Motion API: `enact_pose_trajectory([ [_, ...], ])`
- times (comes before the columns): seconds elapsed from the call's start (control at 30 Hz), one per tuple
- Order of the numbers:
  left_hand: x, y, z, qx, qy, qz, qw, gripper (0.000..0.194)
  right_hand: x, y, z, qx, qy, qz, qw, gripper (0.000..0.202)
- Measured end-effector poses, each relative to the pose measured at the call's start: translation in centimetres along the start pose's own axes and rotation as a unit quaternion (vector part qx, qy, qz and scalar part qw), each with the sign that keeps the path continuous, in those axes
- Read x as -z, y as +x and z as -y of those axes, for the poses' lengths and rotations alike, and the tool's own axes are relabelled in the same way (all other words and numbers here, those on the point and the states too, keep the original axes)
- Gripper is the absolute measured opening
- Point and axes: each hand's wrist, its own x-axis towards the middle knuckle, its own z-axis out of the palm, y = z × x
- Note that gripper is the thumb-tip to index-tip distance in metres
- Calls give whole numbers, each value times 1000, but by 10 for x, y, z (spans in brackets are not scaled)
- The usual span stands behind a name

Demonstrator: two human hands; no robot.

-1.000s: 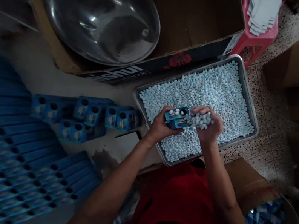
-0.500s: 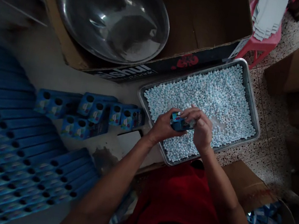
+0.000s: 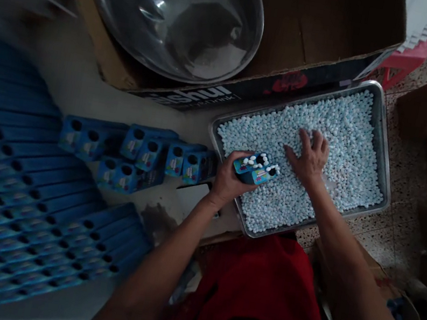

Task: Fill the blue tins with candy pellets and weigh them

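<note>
My left hand [image 3: 228, 181] is wrapped round two small blue boxes [image 3: 254, 171], held over the left part of a metal tray [image 3: 384, 180]. White candies lie on the tops of these boxes and in their round holes. Pale blue and white candies [image 3: 349, 133] fill the tray. Fingers spread, my right hand [image 3: 310, 157] touches the candies near the middle of the tray, right of the held boxes.
Several blue boxes [image 3: 149, 154] lie left of the tray, and many rows of them [image 3: 26, 205] fill the left side. A steel bowl [image 3: 180, 18] sits in a cardboard box [image 3: 321, 25] behind. A pink stool [image 3: 410, 62] stands at the back right.
My right hand has moved off the held boxes, rightward and onto the candies, with its fingers now spread. The box tops, covered before, now show with candies on them. The view has shifted slightly.
</note>
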Motion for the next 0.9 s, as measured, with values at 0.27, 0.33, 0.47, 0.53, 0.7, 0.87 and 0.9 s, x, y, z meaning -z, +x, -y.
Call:
enact_pose_trajectory([
  [0.27,18,-6,1,24,43,44,998,76,9,-29,38,-177,466,34,866,36],
  [0.33,23,-6,-1,23,51,55,997,74,24,-33,60,-157,576,78,799,39],
  [0.47,21,-6,-9,15,59,46,997,74,47,-40,115,-97,632,62,767,47],
  [0.53,17,-6,-13,9,61,38,997,74,52,-39,134,-80,615,36,784,50],
  [0.7,8,-4,-20,3,68,25,997,75,54,-34,146,16,565,36,824,54],
  [0.87,12,-3,-36,2,100,23,995,67,64,-52,133,109,491,52,862,49],
  [0.9,14,-3,-41,-7,109,21,994,64,67,-60,125,123,481,48,867,49],
])
